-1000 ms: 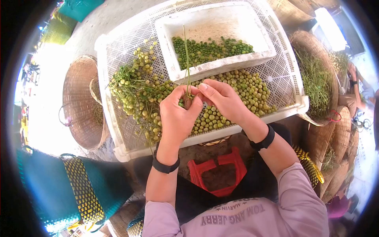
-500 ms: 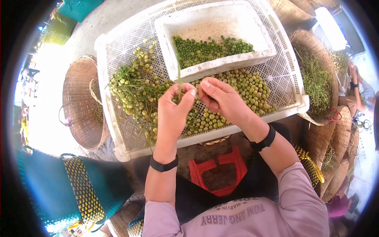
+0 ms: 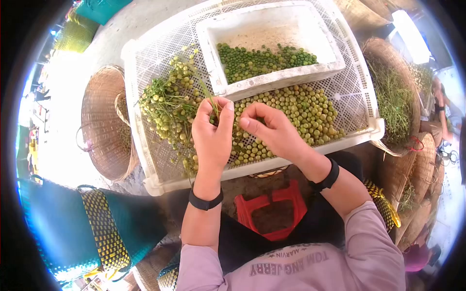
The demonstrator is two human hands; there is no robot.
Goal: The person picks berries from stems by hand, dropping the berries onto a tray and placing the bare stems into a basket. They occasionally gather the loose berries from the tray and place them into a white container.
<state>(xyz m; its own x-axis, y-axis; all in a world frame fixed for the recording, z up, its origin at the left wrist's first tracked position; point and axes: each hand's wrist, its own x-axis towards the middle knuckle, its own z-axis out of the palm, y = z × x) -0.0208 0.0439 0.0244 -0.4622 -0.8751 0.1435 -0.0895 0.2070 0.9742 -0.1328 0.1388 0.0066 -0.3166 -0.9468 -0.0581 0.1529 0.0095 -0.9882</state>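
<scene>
The green stem [image 3: 209,99] is now short and tilted toward the left, pinched between the thumb and fingertips of the left hand [image 3: 213,136]; one second ago a long upright stalk rose from between both hands, up across the white tub. The left grip is clenched on the stem. The right hand [image 3: 272,131] has separated from the left; a narrow gap now lies between them. Its fingers are curled inward, thumb against forefinger; whether it holds a small fruit cannot be told. Judged from this, one fruit has been parted from its stalk and the bare stalk remains in the left hand.

Both hands hover above the loose green fruits [image 3: 296,109] lying in the white perforated crate [image 3: 141,126]. Unstripped sprigs with fruit [image 3: 167,104] lie at the left of the crate. The white tub [image 3: 272,77] stands inside the crate, beyond the hands, and holds smaller dark green fruits [image 3: 262,60]. A woven basket [image 3: 104,126] sits left of the crate; another basket of stalks [image 3: 393,97] sits right.
</scene>
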